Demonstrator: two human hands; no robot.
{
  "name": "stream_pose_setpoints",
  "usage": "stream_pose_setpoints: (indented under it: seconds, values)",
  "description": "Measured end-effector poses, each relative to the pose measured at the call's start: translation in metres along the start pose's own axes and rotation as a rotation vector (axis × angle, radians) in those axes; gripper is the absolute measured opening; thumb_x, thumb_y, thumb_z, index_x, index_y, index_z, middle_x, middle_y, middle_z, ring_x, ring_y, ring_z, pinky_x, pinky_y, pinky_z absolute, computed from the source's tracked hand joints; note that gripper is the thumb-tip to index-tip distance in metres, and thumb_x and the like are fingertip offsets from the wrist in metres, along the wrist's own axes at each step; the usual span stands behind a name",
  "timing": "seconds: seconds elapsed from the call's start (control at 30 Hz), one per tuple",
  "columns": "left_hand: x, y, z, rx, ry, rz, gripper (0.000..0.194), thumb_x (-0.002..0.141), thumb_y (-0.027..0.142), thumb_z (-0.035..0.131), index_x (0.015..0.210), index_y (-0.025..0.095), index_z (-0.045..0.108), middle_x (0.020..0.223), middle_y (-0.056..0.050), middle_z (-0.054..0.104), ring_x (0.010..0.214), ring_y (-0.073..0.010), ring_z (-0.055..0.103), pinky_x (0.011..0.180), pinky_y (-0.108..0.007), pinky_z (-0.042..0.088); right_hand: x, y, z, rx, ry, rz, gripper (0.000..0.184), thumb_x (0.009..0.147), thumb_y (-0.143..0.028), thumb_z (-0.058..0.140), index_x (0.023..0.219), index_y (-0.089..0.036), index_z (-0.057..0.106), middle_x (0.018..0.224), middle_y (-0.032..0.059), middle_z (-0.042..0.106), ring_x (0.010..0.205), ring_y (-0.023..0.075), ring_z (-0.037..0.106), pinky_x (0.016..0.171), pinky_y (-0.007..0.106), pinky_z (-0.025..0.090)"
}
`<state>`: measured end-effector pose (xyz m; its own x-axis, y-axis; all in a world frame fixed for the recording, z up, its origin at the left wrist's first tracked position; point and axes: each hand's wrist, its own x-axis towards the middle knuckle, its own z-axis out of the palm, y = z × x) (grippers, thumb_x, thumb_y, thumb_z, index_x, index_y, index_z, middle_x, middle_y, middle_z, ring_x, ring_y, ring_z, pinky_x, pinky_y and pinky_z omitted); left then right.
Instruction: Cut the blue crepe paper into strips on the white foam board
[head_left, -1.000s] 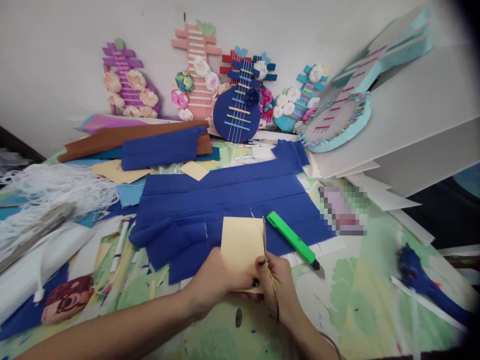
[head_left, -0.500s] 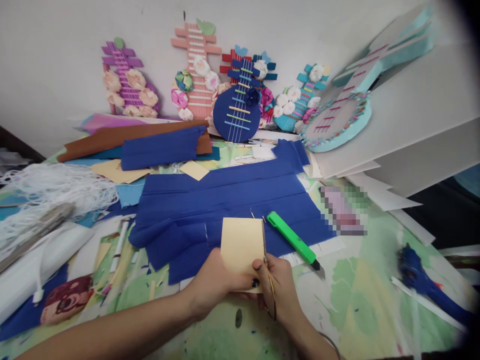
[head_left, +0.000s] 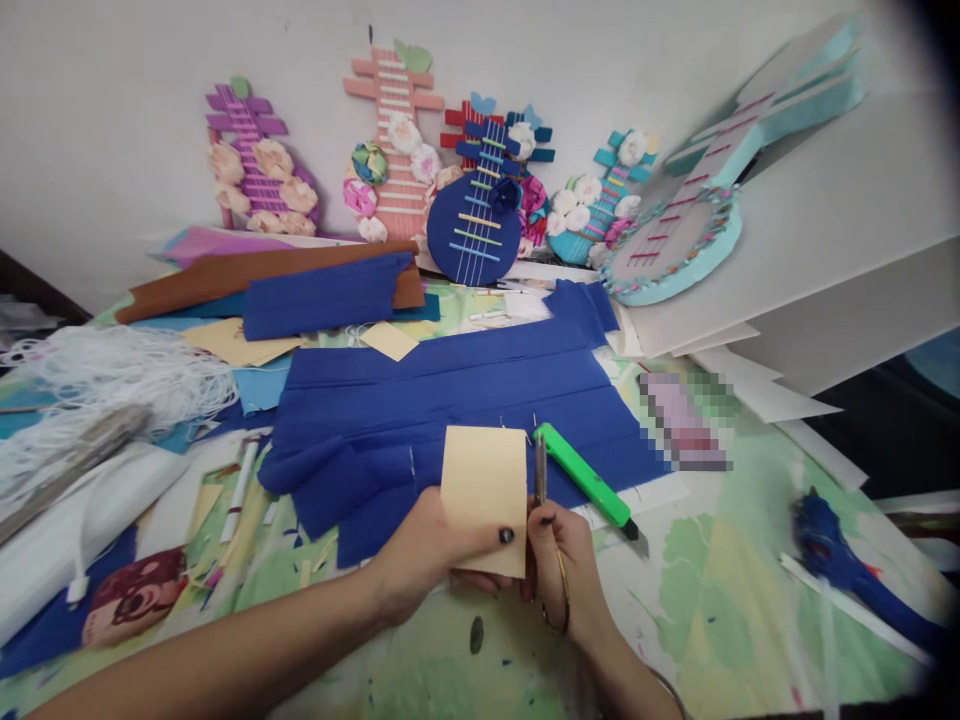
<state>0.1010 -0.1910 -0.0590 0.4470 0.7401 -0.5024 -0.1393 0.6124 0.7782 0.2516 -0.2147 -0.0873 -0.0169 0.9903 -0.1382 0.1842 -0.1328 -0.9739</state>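
Left hand [head_left: 429, 548] pinching cream card [head_left: 485, 480], thumb on top. Right hand [head_left: 566, 555] curled round scissors [head_left: 541, 472], blades just beside card's edge. Green utility knife [head_left: 587, 480] partly over blue crepe paper [head_left: 450, 385].

L hand [head_left: 429, 545] w/ cream paper [head_left: 485, 480], R hand [head_left: 574, 560] w/ scissors [head_left: 541, 470]
Paper pinched under L thumb; blades beside its R edge, just apart. Green utility knife [head_left: 581, 475] partly on blue crepe-like sheet [head_left: 450, 385]; blue glue gun [head_left: 832, 545] far R; 1 dark-blue craft lute [head_left: 448, 225] at back.
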Motion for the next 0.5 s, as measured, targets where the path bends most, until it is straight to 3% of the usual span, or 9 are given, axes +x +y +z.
stream_pose_setpoints:
  seconds: [0.1, 0.2, 0.33, 0.5]
  values:
    - [0.007, 0.007, -0.009, -0.051, 0.064, 0.049, 0.039, 0.079, 0.043, 0.066, 0.092, 0.006, 0.064, 0.07, -0.015, 0.07, 0.061, -0.0236, 0.069, 0.052, -0.027, 0.056, 0.001, -0.006, -0.013, -0.021, 0.059, 0.038, 0.052, 0.083, -0.065, 0.042, 0.07, -0.017, 0.055, 0.043, -0.0015, 0.05, 0.032, 0.0081, 0.039, 0.034, 0.02, 0.028]
    - [0.011, 0.018, -0.018, -0.05, 0.066, 0.126, 0.035, 0.084, 0.039, 0.059, 0.093, 0.006, 0.062, 0.074, -0.018, 0.071, 0.066, -0.0269, 0.07, 0.054, -0.029, 0.057, -0.005, -0.012, -0.04, -0.168, 0.176, 0.099, 0.046, 0.077, -0.061, 0.055, 0.087, -0.017, 0.062, 0.043, -0.0035, 0.05, 0.035, 0.01, 0.04, 0.036, 0.021, 0.031]
    - [0.011, 0.028, -0.029, -0.013, 0.01, 0.213, 0.028, 0.084, 0.029, 0.058, 0.096, 0.004, 0.063, 0.083, -0.02, 0.071, 0.074, -0.0284, 0.071, 0.061, -0.031, 0.059, -0.022, -0.009, -0.091, -0.457, 0.292, 0.102, 0.047, 0.066, -0.059, 0.065, 0.089, -0.019, 0.067, 0.051, -0.0003, 0.057, 0.049, 0.0159, 0.053, 0.047, 0.025, 0.041]
    - [0.009, 0.032, -0.04, 0.04, 0.042, 0.267, 0.025, 0.078, 0.022, 0.065, 0.097, 0.005, 0.065, 0.086, -0.018, 0.072, 0.077, -0.0279, 0.071, 0.063, -0.03, 0.06, -0.042, 0.011, -0.157, -0.786, 0.504, 0.244, 0.047, 0.071, -0.059, 0.055, 0.098, -0.022, 0.067, 0.069, 0.0044, 0.071, 0.053, 0.0209, 0.061, 0.048, 0.029, 0.044]
